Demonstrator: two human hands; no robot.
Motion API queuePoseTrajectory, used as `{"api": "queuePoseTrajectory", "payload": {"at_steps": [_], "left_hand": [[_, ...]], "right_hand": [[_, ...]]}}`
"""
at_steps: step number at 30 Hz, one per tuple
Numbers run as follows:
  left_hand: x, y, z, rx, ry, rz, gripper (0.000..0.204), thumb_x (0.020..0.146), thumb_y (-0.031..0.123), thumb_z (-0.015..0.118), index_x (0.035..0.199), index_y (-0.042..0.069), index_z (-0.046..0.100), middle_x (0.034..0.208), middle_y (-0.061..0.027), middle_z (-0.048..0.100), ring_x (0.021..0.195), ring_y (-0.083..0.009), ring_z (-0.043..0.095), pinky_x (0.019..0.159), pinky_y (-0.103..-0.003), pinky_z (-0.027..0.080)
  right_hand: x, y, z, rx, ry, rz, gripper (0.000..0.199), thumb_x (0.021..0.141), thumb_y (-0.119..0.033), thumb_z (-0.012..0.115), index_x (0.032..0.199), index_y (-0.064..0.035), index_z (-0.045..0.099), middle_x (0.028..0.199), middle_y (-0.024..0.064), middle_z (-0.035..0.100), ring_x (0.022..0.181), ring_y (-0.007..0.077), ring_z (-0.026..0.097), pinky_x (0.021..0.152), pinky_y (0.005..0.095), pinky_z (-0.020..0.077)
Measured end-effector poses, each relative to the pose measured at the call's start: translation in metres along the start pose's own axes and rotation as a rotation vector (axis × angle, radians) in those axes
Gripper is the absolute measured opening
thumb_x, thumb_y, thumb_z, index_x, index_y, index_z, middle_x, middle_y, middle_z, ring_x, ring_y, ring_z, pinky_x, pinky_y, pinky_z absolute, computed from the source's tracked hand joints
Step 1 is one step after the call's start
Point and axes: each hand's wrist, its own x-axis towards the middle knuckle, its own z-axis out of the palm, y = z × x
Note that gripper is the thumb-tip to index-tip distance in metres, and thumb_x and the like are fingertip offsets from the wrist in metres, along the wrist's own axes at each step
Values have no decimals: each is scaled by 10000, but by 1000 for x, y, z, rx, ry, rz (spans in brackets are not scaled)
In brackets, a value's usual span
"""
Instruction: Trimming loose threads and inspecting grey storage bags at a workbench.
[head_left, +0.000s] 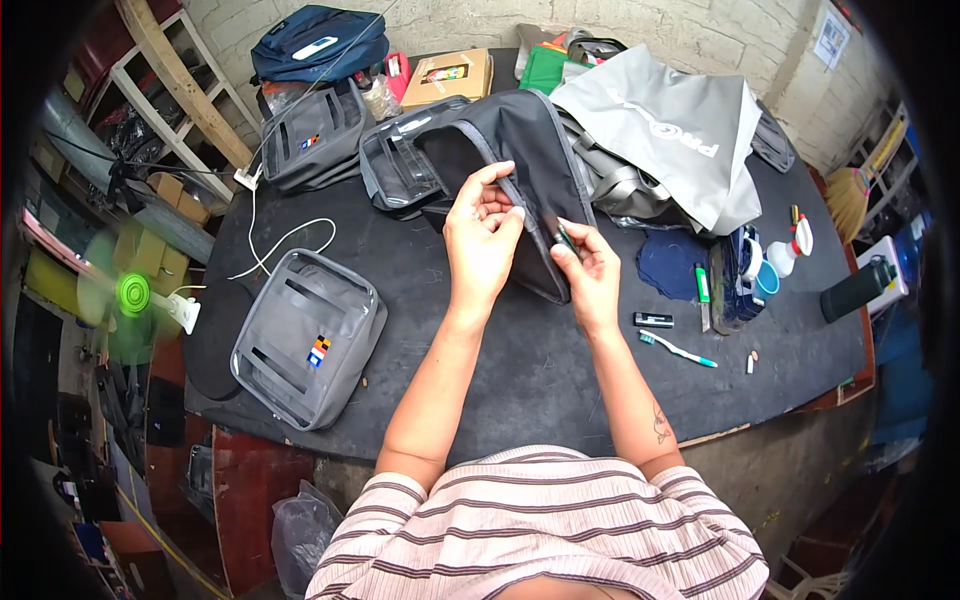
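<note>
My left hand (484,240) pinches the grey-bound edge of a black fabric bag (525,140), its thumb and forefinger along the seam. The bag stands open in the middle of the table, with a clear-windowed flap (405,165) folded out to its left. Close by on the right, my right hand (592,268) is closed around a small dark green object (566,240) beside the same edge. Fingers cover most of that object, so its kind is unclear. On the near left lies a grey pouch (305,335) with a clear top and a small coloured patch.
Right of my hands lie a toothbrush (680,350), a black lighter-like piece (653,320) and a green-handled cutter (703,295). Farther right stand a spray bottle (790,248) and a dark flask (858,288). Bags, a grey tote (665,130) and a box (450,76) crowd the back; a fan (133,293) spins left.
</note>
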Motion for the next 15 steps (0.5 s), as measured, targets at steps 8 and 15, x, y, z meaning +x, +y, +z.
{"api": "queuePoseTrajectory", "payload": {"at_steps": [8, 15], "left_hand": [[-1, -5, -1, 1, -4, -8, 460, 776, -160, 579, 1209, -5, 579, 893, -40, 585, 800, -72, 562, 724, -203, 499], [0, -5, -2, 1, 9, -7, 471, 765, -171, 575, 1207, -6, 584, 872, -43, 602, 786, -77, 574, 714, -207, 505]], "right_hand": [[3, -8, 8, -343, 30, -194, 331, 764, 8, 693, 1094, -5, 672, 905, 49, 605, 804, 116, 562, 700, 240, 454], [2, -8, 10, -339, 44, -269, 344, 738, 56, 697, 1075, -7, 683, 899, 53, 607, 774, 114, 571, 665, 234, 467]]}}
